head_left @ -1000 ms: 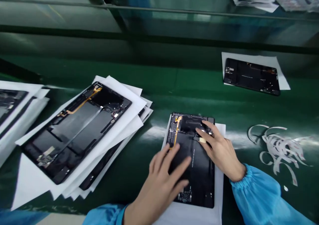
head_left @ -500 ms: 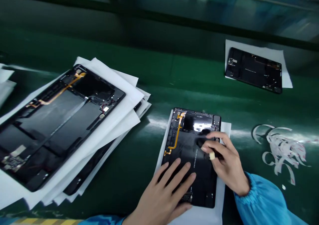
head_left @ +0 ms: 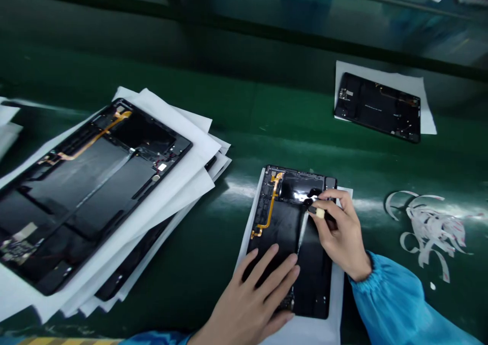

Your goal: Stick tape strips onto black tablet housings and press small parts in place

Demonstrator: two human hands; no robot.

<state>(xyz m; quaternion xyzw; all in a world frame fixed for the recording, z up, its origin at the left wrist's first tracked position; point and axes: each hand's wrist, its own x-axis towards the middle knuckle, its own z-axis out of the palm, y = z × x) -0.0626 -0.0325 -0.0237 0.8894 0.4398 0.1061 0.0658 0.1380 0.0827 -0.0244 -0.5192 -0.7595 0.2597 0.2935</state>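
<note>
An opened tablet point(head_left: 314, 263) lies on a white sheet point(head_left: 301, 336), its black inner side up. An orange flex cable point(head_left: 271, 207) runs along its left, and a pale strip point(head_left: 302, 233) goes down its middle. My left hand point(head_left: 255, 294) rests flat on the lower left of the tablet, fingers spread. With bent fingers, my right hand point(head_left: 341, 228) pinches a small black piece with a cream-coloured end point(head_left: 319, 212), near the top of the pale strip. Fingers partly hide that piece, so I cannot make out its exact kind.
At left, a larger-looking opened tablet point(head_left: 102, 182) tops a stack interleaved with white sheets point(head_left: 194, 134). Another opened tablet point(head_left: 381, 108) lies on paper at the back right. Curled white strips point(head_left: 438, 228) sit in a heap at right on the green table point(head_left: 229, 274).
My right hand has moved slightly up the tablet to the top of the pale strip. That strip now shows brighter. My left hand stays in place.
</note>
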